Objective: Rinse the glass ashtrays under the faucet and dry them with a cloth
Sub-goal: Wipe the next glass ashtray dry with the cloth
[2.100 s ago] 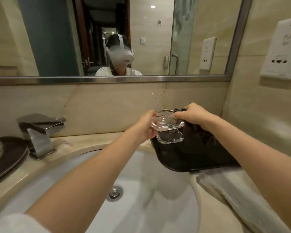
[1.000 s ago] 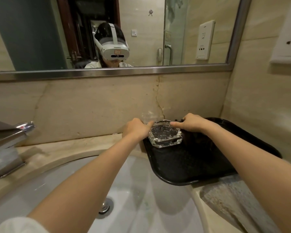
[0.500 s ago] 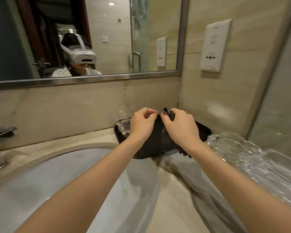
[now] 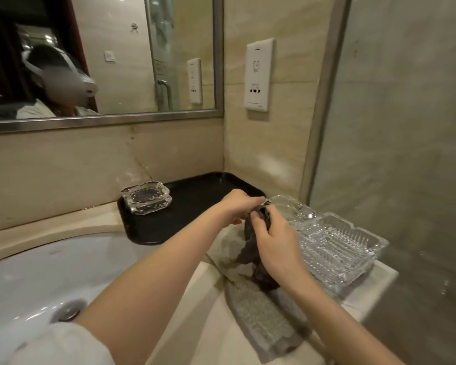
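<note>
A square glass ashtray (image 4: 146, 197) stands at the left end of a black tray (image 4: 192, 206). To the right of the tray lie a rounded glass ashtray (image 4: 291, 209) and a large ribbed rectangular one (image 4: 334, 248). My right hand (image 4: 273, 242) grips a dark cloth (image 4: 256, 255) that hangs down over the counter. My left hand (image 4: 237, 205) pinches the top of the same cloth, close to the rim of the rounded ashtray.
A grey towel (image 4: 261, 320) lies on the counter under my hands and the ashtrays. The white basin (image 4: 37, 275) with its drain (image 4: 69, 310) is at the lower left. A mirror, a wall socket panel (image 4: 258, 75) and a glass partition (image 4: 406, 127) surround the corner.
The square ashtray was set down on the black tray and let go. Both hands moved right with the dark cloth, over to the ashtrays beside the tray. The view swung to the right.
</note>
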{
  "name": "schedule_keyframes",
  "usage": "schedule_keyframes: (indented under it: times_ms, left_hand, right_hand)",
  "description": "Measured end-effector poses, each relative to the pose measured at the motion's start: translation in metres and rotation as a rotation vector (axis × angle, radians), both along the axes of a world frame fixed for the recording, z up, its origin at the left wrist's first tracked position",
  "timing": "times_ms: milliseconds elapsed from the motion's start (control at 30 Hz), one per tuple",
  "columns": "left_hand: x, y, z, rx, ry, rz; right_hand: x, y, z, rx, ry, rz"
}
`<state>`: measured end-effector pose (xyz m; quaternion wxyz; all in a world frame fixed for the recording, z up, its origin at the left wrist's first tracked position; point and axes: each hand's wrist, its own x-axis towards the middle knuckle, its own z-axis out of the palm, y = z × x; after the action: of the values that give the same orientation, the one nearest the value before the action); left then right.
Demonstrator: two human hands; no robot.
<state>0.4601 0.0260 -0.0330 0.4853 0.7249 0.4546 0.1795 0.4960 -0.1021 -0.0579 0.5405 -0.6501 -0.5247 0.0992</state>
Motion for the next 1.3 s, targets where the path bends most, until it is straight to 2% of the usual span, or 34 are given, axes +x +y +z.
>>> schedule_keyframes:
  times_ms: [133, 233, 533, 633, 767, 967, 1167, 1233, 1300]
  left_hand:
    - [0.013, 0.0, 0.003, 0.194, 0.235, -0.008]
    - [0.019, 0.0, 0.001, 0.274, 0.261, 0.015]
    - [-0.025, 0.014, -0.002, 0.069, -0.254, 0.219]
    - [-0.049, 0.015, 0.002, -0.018, -0.412, 0.239]
    - [-0.076, 0.002, 0.011, -0.035, -0.525, 0.251]
    - [-0.127, -0.024, 0.019, -0.282, -0.747, 0.251]
    - [-0.208, -0.059, 0.026, -0.45, -0.828, 0.255]
    - [-0.234, -0.07, 0.022, -0.411, -0.852, 0.3]
    - [-0.259, -0.079, 0.017, -0.335, -0.853, 0.369]
  right_hand:
    - [0.006, -0.004, -0.006, 0.008, -0.011, 0.009]
    - [0.009, -0.009, -0.016, -0.016, -0.04, -0.001]
    - [0.005, -0.016, -0.011, -0.067, 0.008, 0.012]
    - [0.002, -0.019, -0.01, -0.195, 0.007, 0.063]
    - [-0.002, -0.024, -0.005, -0.298, -0.058, 0.147]
    - [-0.014, -0.023, 0.018, -0.144, 0.03, 0.145]
    - [-0.066, 0.002, 0.041, 0.203, 0.095, 0.182]
    - [-0.09, 0.015, 0.046, 0.273, 0.036, 0.264]
    - [-0.116, 0.03, 0.049, 0.352, -0.134, 0.351]
